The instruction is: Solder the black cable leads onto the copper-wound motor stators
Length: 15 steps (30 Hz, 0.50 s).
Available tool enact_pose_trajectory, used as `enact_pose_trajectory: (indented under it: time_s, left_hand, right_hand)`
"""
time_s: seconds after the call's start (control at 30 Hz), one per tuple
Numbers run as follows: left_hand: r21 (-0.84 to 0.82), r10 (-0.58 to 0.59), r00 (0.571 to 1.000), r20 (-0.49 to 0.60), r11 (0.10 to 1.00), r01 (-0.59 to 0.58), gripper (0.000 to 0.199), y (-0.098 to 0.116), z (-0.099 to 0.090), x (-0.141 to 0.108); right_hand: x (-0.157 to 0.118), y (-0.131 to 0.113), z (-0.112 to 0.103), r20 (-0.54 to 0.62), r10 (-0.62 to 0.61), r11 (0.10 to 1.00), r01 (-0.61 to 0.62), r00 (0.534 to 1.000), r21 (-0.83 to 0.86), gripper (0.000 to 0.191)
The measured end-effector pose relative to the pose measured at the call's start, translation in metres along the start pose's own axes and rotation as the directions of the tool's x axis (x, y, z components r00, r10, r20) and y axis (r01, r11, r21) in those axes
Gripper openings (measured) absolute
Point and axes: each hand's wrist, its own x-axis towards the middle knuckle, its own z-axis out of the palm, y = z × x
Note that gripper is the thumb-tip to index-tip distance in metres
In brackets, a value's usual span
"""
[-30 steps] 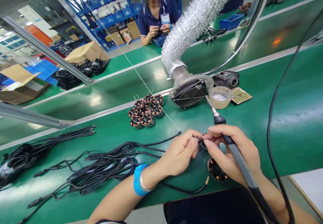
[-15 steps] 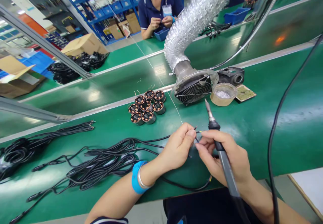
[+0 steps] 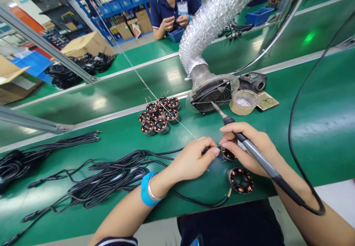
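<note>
My left hand (image 3: 191,161) is closed in a pinch at a black cable's thin wire ends, which its fingers mostly hide. In my right hand (image 3: 248,161) lies a soldering iron (image 3: 262,157), its tip pointing up and left in front of the fan grille. The right thumb and fingertips touch a copper-wound motor stator (image 3: 229,155), partly covered by the hand. A second stator (image 3: 233,176) rests nearer the bench edge, beside a cable end with bare coloured wires (image 3: 229,192). Under the left forearm runs a coiled bundle of black cables (image 3: 111,181).
Several stators (image 3: 159,115) stand grouped at mid-bench, crossed by a thin strand. A fume extractor fan (image 3: 213,96) with silver duct (image 3: 194,46), a round tub (image 3: 244,103) and a sponge tray (image 3: 266,101) sit beyond my hands. Opposite, a co-worker (image 3: 174,9) handles something small.
My right hand has shifted, tilting the iron's tip to the left. Two stators now show, one at my right fingers and one near the bench edge. The view has shifted slightly.
</note>
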Motion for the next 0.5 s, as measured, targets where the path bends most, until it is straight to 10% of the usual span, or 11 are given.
enact_pose_trajectory:
  time_s: [0.27,0.5]
  left_hand:
    - [-0.268,-0.105,0.993,0.062,0.956,0.118,0.027,-0.007,0.003,0.005]
    - [-0.645,-0.214,0.954,0.211,0.703,0.3,0.037,-0.007,0.007,0.011]
  right_hand:
    - [-0.003,0.008,-0.004,0.032,-0.053,0.999,0.053,0.998,0.013,0.035]
    - [-0.004,0.012,0.008,-0.093,-0.278,0.956,0.265,0.956,-0.129,0.034]
